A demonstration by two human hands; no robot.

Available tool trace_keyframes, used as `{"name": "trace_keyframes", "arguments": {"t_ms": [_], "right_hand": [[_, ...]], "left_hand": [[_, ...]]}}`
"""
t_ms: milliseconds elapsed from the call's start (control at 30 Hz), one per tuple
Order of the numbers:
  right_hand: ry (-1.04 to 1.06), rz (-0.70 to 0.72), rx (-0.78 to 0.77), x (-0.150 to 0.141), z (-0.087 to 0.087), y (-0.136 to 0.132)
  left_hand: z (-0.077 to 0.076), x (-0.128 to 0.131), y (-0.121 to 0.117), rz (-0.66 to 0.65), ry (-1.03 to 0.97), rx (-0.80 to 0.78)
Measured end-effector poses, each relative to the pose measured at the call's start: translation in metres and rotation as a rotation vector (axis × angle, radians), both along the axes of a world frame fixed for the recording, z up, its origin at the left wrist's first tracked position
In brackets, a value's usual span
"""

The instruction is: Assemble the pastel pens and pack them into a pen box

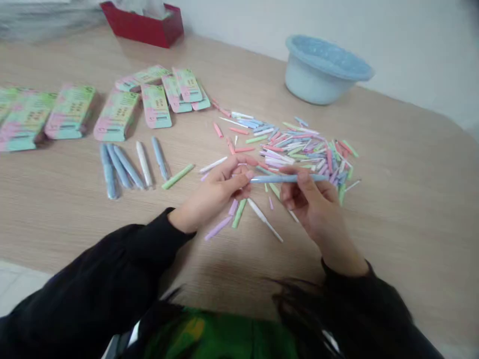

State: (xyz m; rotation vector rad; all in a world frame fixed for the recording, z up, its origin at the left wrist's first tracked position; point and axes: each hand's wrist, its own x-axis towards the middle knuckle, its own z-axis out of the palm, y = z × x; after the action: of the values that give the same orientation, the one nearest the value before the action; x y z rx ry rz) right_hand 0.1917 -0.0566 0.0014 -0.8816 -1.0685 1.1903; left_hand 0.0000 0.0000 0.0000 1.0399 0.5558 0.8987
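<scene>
A slim blue pen (275, 178) lies level between my two hands, above the table. My left hand (220, 187) pinches its left end between thumb and fingers. Toward its right end, my right hand (312, 197) grips it with the thumb on top and fingers curled beneath. Behind and under the hands spreads a pile of loose pen parts (295, 144) in pink, blue, green, purple and white. A white pen part with a thin stem (264, 218) rests just below the pen, close to green and purple caps (239, 213).
On the left lie several blue pens (121, 167), a white pen (144, 163) and a green pen part (178, 176). Several pastel printed boxes (116, 114) stand behind them. A blue basin (325, 70) and a red box (144, 25) sit at the back of the wooden table (404, 224).
</scene>
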Motion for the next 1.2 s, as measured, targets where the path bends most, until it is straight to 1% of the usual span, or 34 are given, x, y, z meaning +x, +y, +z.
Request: {"name": "trace_keyframes", "arguments": {"t_ms": [100,200,333,433,500,567,633,700,800,867,1000,1100,1200], "right_hand": [[-0.005,0.008,-0.017,-0.001,0.0,0.001],[-0.003,0.031,-0.056,-0.002,0.001,0.001],[0.002,-0.001,-0.087,-0.005,0.001,0.002],[0.056,-0.05,-0.088,-0.008,0.002,0.003],[0.096,-0.053,-0.093,-0.01,0.002,0.003],[0.115,-0.046,-0.1,-0.012,0.003,0.004],[0.117,-0.029,-0.108,-0.012,0.004,0.004],[0.115,0.0,-0.117,-0.013,0.004,0.003],[0.127,0.045,-0.115,-0.014,0.003,0.001],[0.134,0.066,-0.111,-0.015,0.003,0.001],[0.14,0.122,-0.112,-0.011,0.003,0.001],[0.111,0.16,-0.093,-0.007,0.005,0.001],[0.062,0.166,-0.041,-0.003,0.007,-0.003]], "left_hand": [[0.003,-0.001,0.0,-0.108,0.144,-0.044],[0.004,-0.002,0.002,-0.153,0.269,0.019],[0.001,-0.005,0.004,-0.128,0.291,0.098],[-0.003,-0.005,0.003,-0.035,0.294,0.215],[-0.006,-0.004,0.0,0.006,0.241,0.264],[-0.007,-0.002,-0.003,0.007,0.156,0.239],[-0.007,-0.001,-0.005,-0.016,0.117,0.21],[-0.006,-0.001,-0.007,-0.032,0.146,0.225],[-0.005,-0.004,-0.008,-0.013,0.208,0.249],[-0.004,-0.005,-0.008,-0.031,0.193,0.211],[-0.003,-0.003,-0.005,-0.129,0.054,0.053],[-0.001,-0.002,-0.005,-0.155,0.098,-0.045],[0.004,-0.005,-0.006,-0.193,0.164,-0.086]]}}
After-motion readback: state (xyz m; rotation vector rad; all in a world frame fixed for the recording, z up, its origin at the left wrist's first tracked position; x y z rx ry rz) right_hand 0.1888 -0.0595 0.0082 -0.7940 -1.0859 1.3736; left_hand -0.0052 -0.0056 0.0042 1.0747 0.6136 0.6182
